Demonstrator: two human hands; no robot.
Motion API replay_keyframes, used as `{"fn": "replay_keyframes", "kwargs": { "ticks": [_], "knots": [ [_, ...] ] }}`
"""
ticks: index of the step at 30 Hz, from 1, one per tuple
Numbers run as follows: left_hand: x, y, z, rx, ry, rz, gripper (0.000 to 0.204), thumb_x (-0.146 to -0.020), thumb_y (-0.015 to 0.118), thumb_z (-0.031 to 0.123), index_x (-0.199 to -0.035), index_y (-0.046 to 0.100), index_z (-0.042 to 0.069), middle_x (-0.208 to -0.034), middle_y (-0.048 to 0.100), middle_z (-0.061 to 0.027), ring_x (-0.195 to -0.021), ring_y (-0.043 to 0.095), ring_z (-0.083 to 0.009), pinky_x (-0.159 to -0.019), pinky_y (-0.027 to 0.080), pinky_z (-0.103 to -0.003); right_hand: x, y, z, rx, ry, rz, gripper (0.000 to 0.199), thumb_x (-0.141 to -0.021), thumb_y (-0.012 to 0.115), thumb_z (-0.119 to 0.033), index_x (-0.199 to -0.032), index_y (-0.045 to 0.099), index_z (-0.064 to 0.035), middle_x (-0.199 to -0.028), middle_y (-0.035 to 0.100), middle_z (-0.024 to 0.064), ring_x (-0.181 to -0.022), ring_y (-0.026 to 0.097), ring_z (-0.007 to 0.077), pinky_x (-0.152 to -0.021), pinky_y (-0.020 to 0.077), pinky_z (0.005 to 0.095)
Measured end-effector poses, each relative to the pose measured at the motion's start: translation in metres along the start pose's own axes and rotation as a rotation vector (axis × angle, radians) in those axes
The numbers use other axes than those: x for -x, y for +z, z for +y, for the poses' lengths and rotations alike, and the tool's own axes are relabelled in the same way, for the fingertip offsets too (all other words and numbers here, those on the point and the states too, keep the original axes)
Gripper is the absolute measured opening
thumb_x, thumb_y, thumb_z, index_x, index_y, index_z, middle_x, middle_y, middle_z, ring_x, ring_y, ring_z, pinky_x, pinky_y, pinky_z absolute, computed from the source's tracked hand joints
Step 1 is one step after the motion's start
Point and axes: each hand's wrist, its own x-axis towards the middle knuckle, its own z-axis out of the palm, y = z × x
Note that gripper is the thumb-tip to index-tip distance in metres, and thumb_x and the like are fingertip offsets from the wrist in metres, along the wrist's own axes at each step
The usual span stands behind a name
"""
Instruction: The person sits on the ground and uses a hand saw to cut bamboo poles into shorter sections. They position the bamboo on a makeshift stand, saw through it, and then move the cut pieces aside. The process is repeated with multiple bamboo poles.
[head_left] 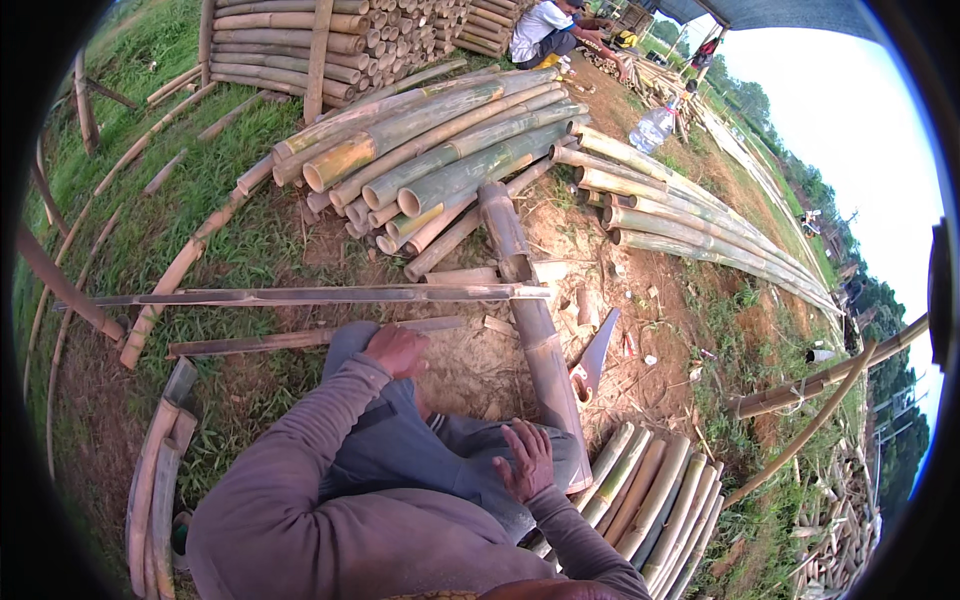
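Observation:
My left hand [397, 350] rests over my raised left knee, its fingers loosely extended and holding nothing. Fingers apart, my right hand [525, 460] lies on my right knee and is also bare. Beside that knee a thick bamboo pole [545, 365] runs away from me along the ground. Right of the pole is a handsaw [597, 352] with a pale blade and an orange-brown handle. Beyond my left hand, a long dark bamboo strip [300, 296] reaches across to the pole. A shorter strip [250, 343] lies on the near side of it.
Stacked thick bamboo poles [440, 150] lie ahead, with another pole row [700, 220] to their right. Cut bamboo lengths [650, 500] are lined up at my right. A propped bamboo rail [830, 375] stands farther right. Another person [545, 35] sits in the background.

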Motion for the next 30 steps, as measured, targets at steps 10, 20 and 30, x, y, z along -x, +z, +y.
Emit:
{"fn": "replay_keyframes", "kwargs": {
  "ticks": [10,20,30],
  "knots": [
    [-0.007,-0.005,0.007,-0.069,0.044,-0.054,0.047,-0.090,0.076,0.042,-0.128,0.072,0.014,-0.114,0.075,-0.0161,-0.111,0.071,-0.0369,-0.095,0.055,-0.051,0.110,-0.039,0.138,0.321,1.091,0.269,0.073,-0.103,0.059,-0.048,-0.162,0.040,-0.0090,-0.165,0.039,0.0226,-0.153,0.034,0.0445,-0.127,0.0237,0.0616],
    [-0.005,0.005,0.001,-0.075,0.039,-0.005,0.043,-0.089,0.076,0.042,-0.120,0.074,0.012,-0.111,0.076,-0.0147,-0.109,0.072,-0.0368,-0.095,0.056,-0.050,0.104,-0.011,0.099,0.436,0.785,0.029,0.081,-0.100,0.045,-0.076,-0.162,0.047,-0.0237,-0.167,0.040,0.0178,-0.153,0.040,0.0415,-0.126,0.0222,0.0666],
    [-0.009,-0.007,0.016,-0.048,-0.031,-0.065,0.045,-0.088,0.076,0.040,-0.122,0.073,0.012,-0.109,0.076,-0.0149,-0.107,0.072,-0.0369,-0.098,0.054,-0.051,0.083,-0.018,0.023,0.047,0.163,0.088,0.078,-0.097,0.062,-0.062,-0.160,0.048,-0.0166,-0.165,0.039,0.0260,-0.152,0.037,0.0466,-0.125,0.0249,0.0650]
  ]
}}
